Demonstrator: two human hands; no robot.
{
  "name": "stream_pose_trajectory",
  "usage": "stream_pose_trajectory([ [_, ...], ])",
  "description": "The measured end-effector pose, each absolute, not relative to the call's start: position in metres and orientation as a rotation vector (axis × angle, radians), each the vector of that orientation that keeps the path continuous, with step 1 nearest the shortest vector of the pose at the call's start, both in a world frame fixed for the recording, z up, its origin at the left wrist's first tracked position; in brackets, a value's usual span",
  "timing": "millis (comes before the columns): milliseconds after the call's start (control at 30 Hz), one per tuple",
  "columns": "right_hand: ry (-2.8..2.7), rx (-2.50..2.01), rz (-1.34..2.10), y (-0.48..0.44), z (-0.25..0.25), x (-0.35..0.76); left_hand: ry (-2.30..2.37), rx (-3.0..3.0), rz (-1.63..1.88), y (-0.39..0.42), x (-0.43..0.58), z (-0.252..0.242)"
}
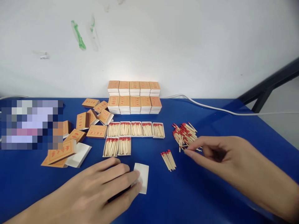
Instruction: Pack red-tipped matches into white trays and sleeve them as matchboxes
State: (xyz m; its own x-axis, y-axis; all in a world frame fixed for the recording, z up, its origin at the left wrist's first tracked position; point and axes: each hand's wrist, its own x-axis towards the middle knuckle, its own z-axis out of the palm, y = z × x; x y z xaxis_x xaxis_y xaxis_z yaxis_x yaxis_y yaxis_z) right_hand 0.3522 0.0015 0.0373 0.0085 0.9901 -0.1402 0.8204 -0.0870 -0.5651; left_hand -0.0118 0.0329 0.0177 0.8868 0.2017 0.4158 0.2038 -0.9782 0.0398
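My left hand (102, 186) lies palm down, its fingertips on a white matchbox tray (144, 179); its thumb is hidden. My right hand (221, 155) pinches with thumb and forefinger at the near edge of a loose pile of red-headed matches (185, 133); a match end seems to be between the tips, mostly covered. Between the hands lies a small row of matches (168, 161), heads pointing away from me. Beyond the left hand stand several filled trays of matches (125, 145) in two rows, heads at the far side.
Orange matchbox sleeves (97, 131) lie scattered on the left of the blue table (198, 199). Several matchboxes (130, 104) are stacked by the white wall (187, 46). A white cable (210, 106) runs along the back right. A blurred object (28, 124) is far left.
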Motion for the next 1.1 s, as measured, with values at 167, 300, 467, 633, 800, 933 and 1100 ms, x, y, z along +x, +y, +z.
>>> stream_pose_trajectory([
  [167, -1.812, -2.051, 0.461, 0.002, 0.035, 0.375, -0.359, -3.097, -0.758, 0.029, -0.016, 0.002],
  [300, -1.890, -2.045, 0.505, 0.005, 0.032, 0.369, -0.314, -3.108, -0.563, 0.032, -0.022, 0.006],
  [467, -1.899, -2.072, 0.435, 0.006, 0.029, 0.361, -0.309, -3.107, -0.562, 0.033, -0.021, 0.011],
  [633, -1.931, -2.088, 0.386, 0.005, 0.027, 0.362, -0.371, -3.106, -0.772, 0.027, -0.017, -0.005],
  [800, -1.975, -2.124, 0.392, 0.006, 0.026, 0.361, -0.370, -3.102, -0.786, 0.027, -0.018, -0.007],
  [933, -1.990, -2.096, 0.573, 0.006, 0.029, 0.354, -0.366, -3.106, -0.795, 0.027, -0.017, -0.006],
  [1100, -1.824, -2.011, 0.822, 0.005, 0.034, 0.332, -0.356, -3.103, -0.786, 0.026, -0.018, -0.007],
])
